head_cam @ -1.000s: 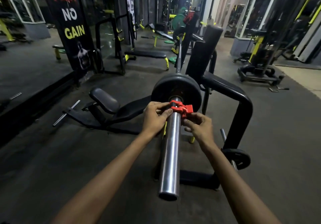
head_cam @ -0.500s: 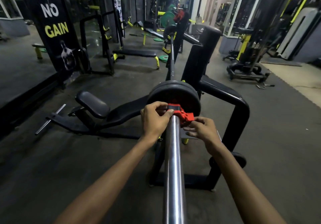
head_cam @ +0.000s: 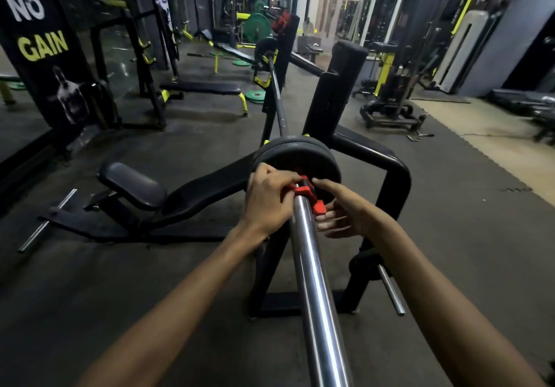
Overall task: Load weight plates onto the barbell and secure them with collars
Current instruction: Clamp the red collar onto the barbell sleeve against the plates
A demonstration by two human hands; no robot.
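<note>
A chrome barbell sleeve (head_cam: pixel 312 281) runs from the bottom of the view up to a black weight plate (head_cam: pixel 295 151) mounted on it. A red collar (head_cam: pixel 303 190) sits on the sleeve right against the plate. My left hand (head_cam: pixel 265 203) grips the collar from the left, fingers curled over it. My right hand (head_cam: pixel 342 212) pinches the collar's red lever from the right, with the index finger stretched along its top. The bar continues past the plate toward a far plate (head_cam: pixel 265 53) at the other end.
The bar rests on a black bench rack (head_cam: pixel 387 173) with a padded seat (head_cam: pixel 132 184) at left. A small plate hangs on the rack's storage peg (head_cam: pixel 390 292). Green plates (head_cam: pixel 255 96) lie on the floor behind. A flat bench (head_cam: pixel 201 87) and machines stand further back.
I have stepped closer, so the sleeve end has left the view. Both hands pushed the red collar along the sleeve up against the plate, and my right index finger now lies over it.
</note>
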